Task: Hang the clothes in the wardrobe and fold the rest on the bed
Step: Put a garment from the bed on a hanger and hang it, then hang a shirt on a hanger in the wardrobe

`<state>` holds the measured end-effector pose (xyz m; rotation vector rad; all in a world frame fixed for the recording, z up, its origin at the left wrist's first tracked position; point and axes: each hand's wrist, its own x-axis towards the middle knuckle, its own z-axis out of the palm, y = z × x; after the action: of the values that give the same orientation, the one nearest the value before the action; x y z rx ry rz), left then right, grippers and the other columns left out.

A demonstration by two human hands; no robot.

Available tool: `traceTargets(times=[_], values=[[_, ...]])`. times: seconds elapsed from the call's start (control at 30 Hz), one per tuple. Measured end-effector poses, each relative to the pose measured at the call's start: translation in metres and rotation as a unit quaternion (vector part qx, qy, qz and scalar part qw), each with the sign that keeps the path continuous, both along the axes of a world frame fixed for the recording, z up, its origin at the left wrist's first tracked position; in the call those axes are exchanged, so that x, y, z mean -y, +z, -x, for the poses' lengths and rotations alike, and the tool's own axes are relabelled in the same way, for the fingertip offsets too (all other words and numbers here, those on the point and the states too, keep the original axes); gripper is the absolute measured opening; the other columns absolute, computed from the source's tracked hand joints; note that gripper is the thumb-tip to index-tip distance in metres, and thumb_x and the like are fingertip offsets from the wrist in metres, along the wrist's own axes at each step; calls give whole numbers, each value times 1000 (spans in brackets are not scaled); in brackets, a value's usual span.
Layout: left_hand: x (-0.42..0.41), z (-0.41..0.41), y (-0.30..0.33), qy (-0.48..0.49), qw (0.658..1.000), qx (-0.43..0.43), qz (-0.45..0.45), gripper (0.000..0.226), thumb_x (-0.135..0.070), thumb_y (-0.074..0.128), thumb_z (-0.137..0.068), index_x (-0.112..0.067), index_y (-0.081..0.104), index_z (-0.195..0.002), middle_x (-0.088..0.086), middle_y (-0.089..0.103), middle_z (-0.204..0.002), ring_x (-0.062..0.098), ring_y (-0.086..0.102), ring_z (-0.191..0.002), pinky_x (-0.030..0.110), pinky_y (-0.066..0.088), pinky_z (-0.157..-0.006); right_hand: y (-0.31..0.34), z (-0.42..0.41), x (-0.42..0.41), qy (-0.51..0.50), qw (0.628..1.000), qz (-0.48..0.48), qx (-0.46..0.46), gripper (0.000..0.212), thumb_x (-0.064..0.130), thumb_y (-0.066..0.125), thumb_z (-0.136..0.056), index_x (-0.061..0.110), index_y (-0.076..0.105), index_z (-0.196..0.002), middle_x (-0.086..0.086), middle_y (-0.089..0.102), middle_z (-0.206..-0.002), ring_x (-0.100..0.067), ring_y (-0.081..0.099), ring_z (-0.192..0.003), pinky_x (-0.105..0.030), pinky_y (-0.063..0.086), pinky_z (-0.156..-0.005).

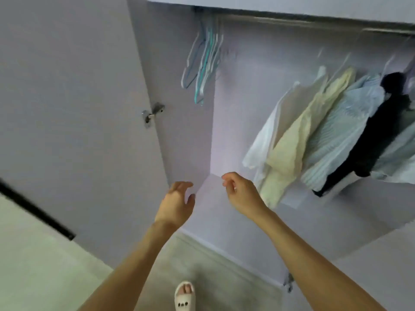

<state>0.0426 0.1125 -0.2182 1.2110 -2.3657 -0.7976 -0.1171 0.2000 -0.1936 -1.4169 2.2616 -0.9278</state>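
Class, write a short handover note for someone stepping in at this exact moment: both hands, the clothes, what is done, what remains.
Left hand: open, empty, raised toward the wardrobe.
Right hand: loosely curled, empty.
Rail: empty hangers bunched at its left end; white shirt, cream shirt, pale blue top and black garment hang to the right.
Done: several garments hung.
Left: fetch any further clothes; the bed and folding are out of view.

Arms: two forearms, bare to the lower frame edge; no sleeves visible.
Left hand (176, 205): bare; no glove.
Right hand (241, 194): bare; no glove.
Footwear: white open-toe slipper (184, 297), dark dots on strap, bottom centre.
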Motion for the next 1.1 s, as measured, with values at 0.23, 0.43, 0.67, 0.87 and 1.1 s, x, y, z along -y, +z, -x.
traceTargets(times=[0.23,0.43,0.67,0.87,1.1], values=[[-82,-234,-32,326,943,3,-65,33,-15,53,-92,-8,57,-125,13,53,-130,30,51,-118,29,35,-98,-46,-206,20,342,931,-128,26,28,12,40,-95,10,62,-113,-12,68,-108,-28,62,-101,-35,48,-87],[-216,-400,-48,563,822,-9,-86,34,-14,52,-93,-9,56,-126,13,53,-130,30,49,-119,33,37,-97,-80,-404,-17,560,805,-197,-20,28,16,39,-96,14,63,-111,-8,68,-109,-26,61,-102,-32,47,-88],[-394,-527,-83,755,642,-35,-128,30,-11,52,-90,-5,59,-119,15,57,-121,29,51,-115,31,37,-92,-129,-604,-119,721,645,-248,-57,29,17,39,-96,16,61,-114,-5,64,-115,-24,58,-108,-28,45,-90],[-478,-606,-135,821,538,-45,-186,34,-14,47,-93,-7,53,-125,13,52,-126,27,50,-114,32,39,-94,-187,-727,-180,745,604,-267,-88,31,19,39,-95,17,52,-124,-8,61,-120,-23,57,-105,-25,42,-80],[-473,-696,-200,821,551,11,-150,36,-11,47,-90,-7,53,-125,11,54,-123,31,49,-114,42,41,-92,-265,-876,-157,703,671,-201,-125,56,29,49,-93,7,31,-141,-17,36,-145,-33,34,-133,-42,30,-109]])
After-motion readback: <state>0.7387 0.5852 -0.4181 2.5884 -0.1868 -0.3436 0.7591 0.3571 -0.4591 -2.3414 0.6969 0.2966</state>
